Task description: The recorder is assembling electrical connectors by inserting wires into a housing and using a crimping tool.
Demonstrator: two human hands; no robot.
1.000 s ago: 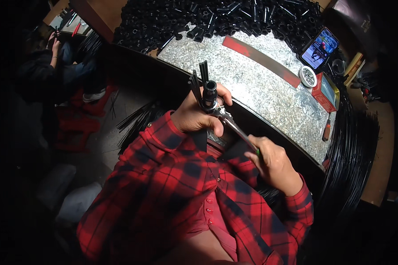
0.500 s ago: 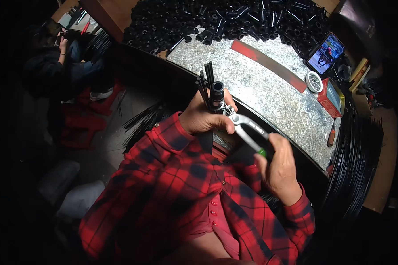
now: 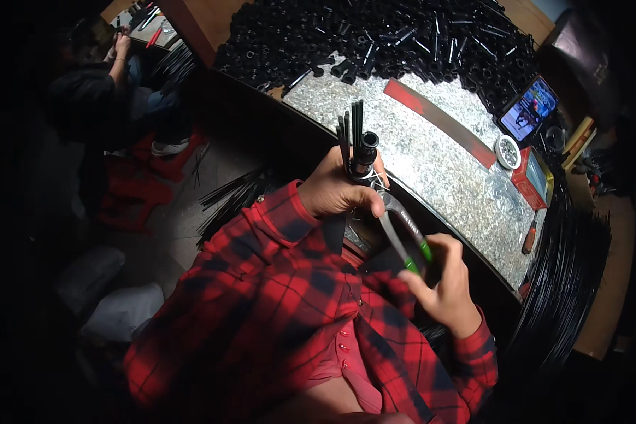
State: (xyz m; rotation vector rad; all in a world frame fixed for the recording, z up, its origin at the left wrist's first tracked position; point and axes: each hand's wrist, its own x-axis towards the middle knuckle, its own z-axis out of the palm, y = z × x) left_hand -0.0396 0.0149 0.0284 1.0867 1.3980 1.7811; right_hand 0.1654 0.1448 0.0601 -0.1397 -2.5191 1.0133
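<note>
My left hand is closed around a short black tubular part and a few thin black rods, which stick up past the fingers. Thin whitish wire or strands show beside the tube. Just below them are the pliers, with metal arms and green grips; their jaws are partly hidden by my left thumb. My right hand holds the pliers by the grips, thumb on one handle and fingers at the other, handles spread apart.
A speckled bench carries a heap of black tubular parts, a long red-and-dark strip, a phone, a white bowl, a red box and an orange-handled tool. Black rods lie right. Another person sits left.
The view has shifted, so the bench appears farther right. My right hand has lowered slightly, and the pliers' handles now point more steeply down, with both green grips visible.
</note>
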